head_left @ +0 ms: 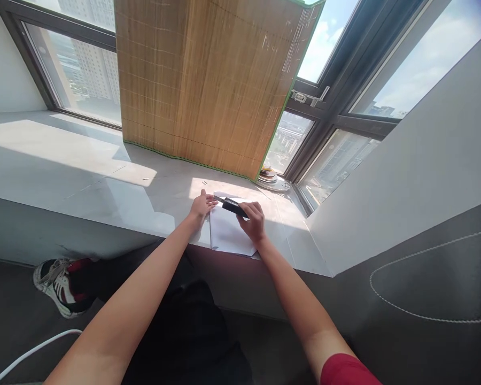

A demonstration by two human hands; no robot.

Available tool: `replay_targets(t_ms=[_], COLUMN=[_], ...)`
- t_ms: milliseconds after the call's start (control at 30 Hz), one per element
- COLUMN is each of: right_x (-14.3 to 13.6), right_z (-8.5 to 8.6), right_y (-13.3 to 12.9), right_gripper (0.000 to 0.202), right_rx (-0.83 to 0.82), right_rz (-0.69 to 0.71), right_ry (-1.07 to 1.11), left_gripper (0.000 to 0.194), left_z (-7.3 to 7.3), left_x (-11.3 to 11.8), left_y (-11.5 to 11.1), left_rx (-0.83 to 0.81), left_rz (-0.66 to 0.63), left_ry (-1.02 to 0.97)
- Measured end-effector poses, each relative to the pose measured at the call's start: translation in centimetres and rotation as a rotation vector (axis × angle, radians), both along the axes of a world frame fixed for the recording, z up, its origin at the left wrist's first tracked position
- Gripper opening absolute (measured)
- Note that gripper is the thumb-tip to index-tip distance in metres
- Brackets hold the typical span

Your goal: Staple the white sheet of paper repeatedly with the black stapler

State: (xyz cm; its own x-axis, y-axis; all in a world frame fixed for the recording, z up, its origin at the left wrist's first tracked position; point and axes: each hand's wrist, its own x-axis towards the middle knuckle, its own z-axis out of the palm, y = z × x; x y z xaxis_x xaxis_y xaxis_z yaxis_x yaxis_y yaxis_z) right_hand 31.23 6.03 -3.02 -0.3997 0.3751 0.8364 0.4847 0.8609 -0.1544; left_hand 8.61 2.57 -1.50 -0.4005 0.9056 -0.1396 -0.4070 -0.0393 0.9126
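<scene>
In the head view my right hand (253,219) grips a black stapler (233,207) by its rear end. A narrow metal part of the stapler sticks out toward the left. Beside that metal end is my left hand (201,205), thumb up and fingers apart; whether its fingertips touch the metal I cannot tell. White paper sheets (228,232) lie on the sill under the stapler. Two tiny dark strips (204,183) rest on the sill beyond my hands.
A bamboo blind (208,85) hangs in front of the windows. Stacked round plates or discs (269,179) stand in the window corner. A white cord (428,319) loops at the right, and a white cable (36,350) runs at lower left near my shoe (58,283).
</scene>
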Motion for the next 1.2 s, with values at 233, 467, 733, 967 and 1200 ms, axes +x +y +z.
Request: replay_targets(t_ms=[233,467,733,967,1200], right_x=[0.0,-0.4,-0.2,-0.1,-0.6], right_z=[0.2,0.1,0.1,0.2,-0.2], right_y=[-0.6,-0.5,-0.4,0.0,0.3], right_gripper=[0.042,0.041,0.040,0.013,0.025], right_rx=[0.217,0.244,0.202,-0.088,-0.437], right_rz=[0.054,0.011,-0.075,-0.151,0.018], right_ry=[-0.241,-0.155,-0.121,0.126,0.062], left_gripper=[0.050,0.025,0.021,0.007,0.023], left_z=[1.2,1.3,0.3,0.8,1.9], left_x=[-0.6,-0.5,-0.6,-1.1,-1.1], left_y=[-1.1,-1.4,-1.3,-1.7,-1.8], left_rx=[-0.111,-0.084,-0.076,0.119,0.270], left_rz=[-0.232,-0.192,-0.172,0.013,0.079], left_ry=[-0.385,-0.372,-0.249,-0.068,0.079])
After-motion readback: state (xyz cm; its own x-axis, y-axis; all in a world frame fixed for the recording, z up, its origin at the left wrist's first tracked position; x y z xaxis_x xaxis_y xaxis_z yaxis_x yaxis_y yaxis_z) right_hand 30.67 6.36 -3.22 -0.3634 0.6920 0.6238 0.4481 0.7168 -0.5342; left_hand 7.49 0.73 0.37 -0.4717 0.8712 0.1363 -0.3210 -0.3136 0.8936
